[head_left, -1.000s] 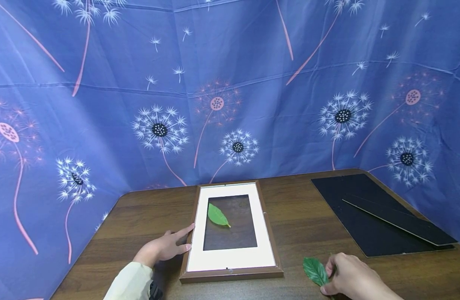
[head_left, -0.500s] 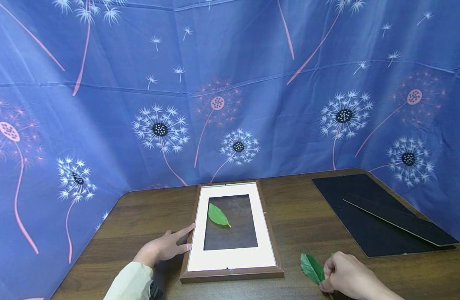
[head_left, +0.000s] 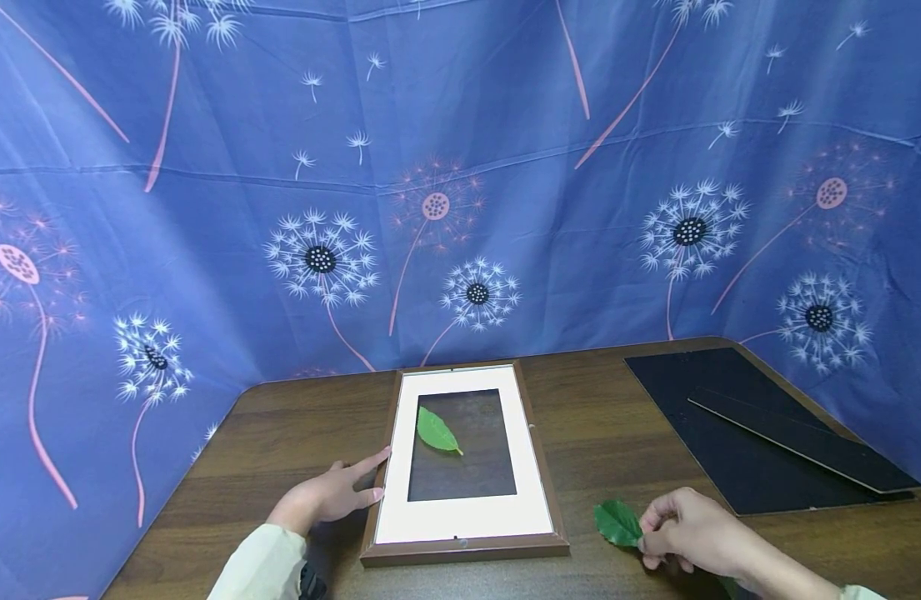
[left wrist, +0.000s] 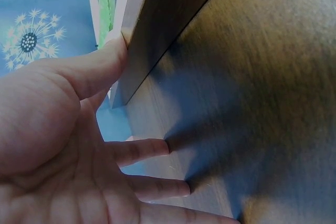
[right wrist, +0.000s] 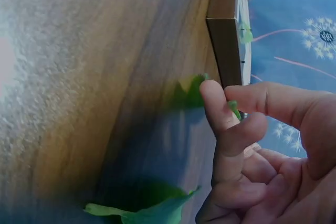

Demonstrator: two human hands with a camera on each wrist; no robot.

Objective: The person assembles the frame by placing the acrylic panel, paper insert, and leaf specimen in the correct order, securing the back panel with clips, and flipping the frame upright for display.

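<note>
A brown wooden picture frame (head_left: 465,548) with a white mat (head_left: 400,521) lies flat on the table. Inside the mat's window is a light green leaf (head_left: 436,429), tilted, toward the upper left. My left hand (head_left: 332,497) rests at the frame's left side, fingers spread; in the left wrist view its thumb touches the frame's edge (left wrist: 157,11). To the right of the frame, my right hand (head_left: 688,533) pinches a darker green leaf (head_left: 618,523) between thumb and fingers, close to the table. Under that hand lies another leaf (right wrist: 152,213), mostly hidden in the head view.
A large black board (head_left: 711,433) lies at the table's right, with a narrower black piece (head_left: 805,442) lying across it, seemingly a folded stand. A blue dandelion-print cloth (head_left: 460,167) hangs behind and at both sides of the wooden table (head_left: 580,467).
My right hand has lifted slightly up and moved a little with the pinched leaf, which has swung toward the left. The left hand and the frame have stayed put.
</note>
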